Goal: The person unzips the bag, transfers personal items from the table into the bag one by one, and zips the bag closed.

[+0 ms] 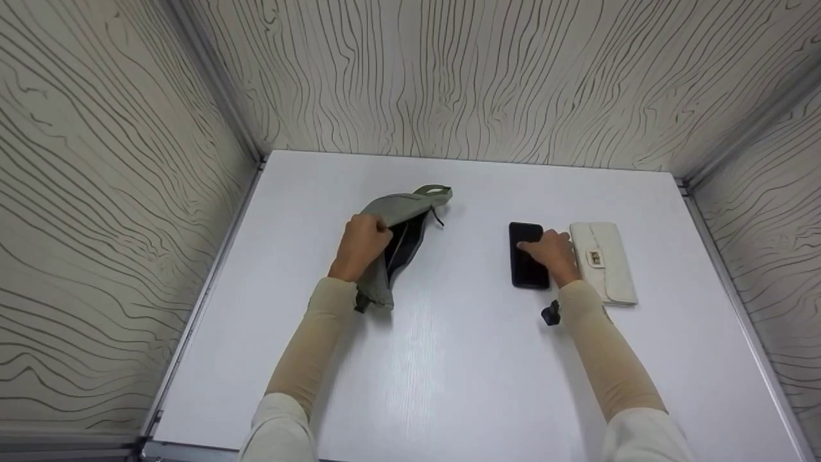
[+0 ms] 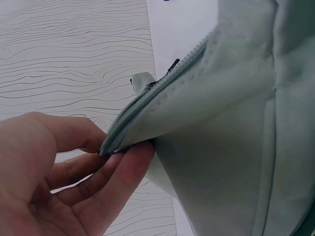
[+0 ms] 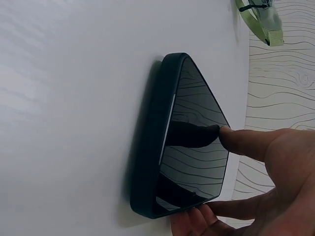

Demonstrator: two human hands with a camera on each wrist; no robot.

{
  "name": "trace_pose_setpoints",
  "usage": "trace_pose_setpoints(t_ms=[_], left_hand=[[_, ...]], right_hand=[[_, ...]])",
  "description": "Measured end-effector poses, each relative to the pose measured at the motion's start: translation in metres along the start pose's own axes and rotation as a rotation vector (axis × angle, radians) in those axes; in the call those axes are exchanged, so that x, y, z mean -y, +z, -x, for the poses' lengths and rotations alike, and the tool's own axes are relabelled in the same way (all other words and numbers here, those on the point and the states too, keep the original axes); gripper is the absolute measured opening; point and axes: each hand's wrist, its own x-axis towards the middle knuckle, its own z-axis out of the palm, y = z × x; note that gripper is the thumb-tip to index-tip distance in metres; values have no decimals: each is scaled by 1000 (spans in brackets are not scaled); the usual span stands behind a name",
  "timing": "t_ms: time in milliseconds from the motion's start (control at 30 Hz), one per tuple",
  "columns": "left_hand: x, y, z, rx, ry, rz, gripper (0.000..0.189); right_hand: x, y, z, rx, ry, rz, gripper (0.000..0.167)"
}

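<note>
My left hand (image 1: pixel 363 245) pinches the zippered edge of a grey-green waist bag (image 1: pixel 396 206). The bag's mouth gapes on its right side, showing a dark lining. In the left wrist view, thumb and fingers hold the zipper edge (image 2: pixel 133 115) between them, the fabric stretching away to the right. My right hand (image 1: pixel 554 253) is at a black smartphone (image 1: pixel 530 274) in a dark case. Its thumb (image 3: pixel 241 141) lies on the glossy screen (image 3: pixel 197 108), while the other fingers sit along and partly beneath the phone's near long side, gripping it.
Just right of the phone, beside my right hand, lies a cream wallet (image 1: pixel 612 263) with a metal clasp. The white table (image 1: pixel 449 372) is enclosed by wood-grain panels (image 1: pixel 442 77) at the back and both sides. A small black object (image 1: pixel 550 314) shows by my right wrist.
</note>
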Motion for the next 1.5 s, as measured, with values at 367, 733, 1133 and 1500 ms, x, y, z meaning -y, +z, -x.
trace_pose_setpoints(t_ms=[367,733,1133,1500], left_hand=[[0,0,0,-6,17,-10,28],[3,1,-1,-6,23,12,34],[2,0,0,7,10,29,22],[4,1,-1,-1,14,30,29]], right_hand=[[1,-1,0,-12,-2,13,71],[0,-2,-1,8,30,-25,75],[-2,-4,-2,6,24,-123,72],[-2,-3,-3,17,57,-145,78]])
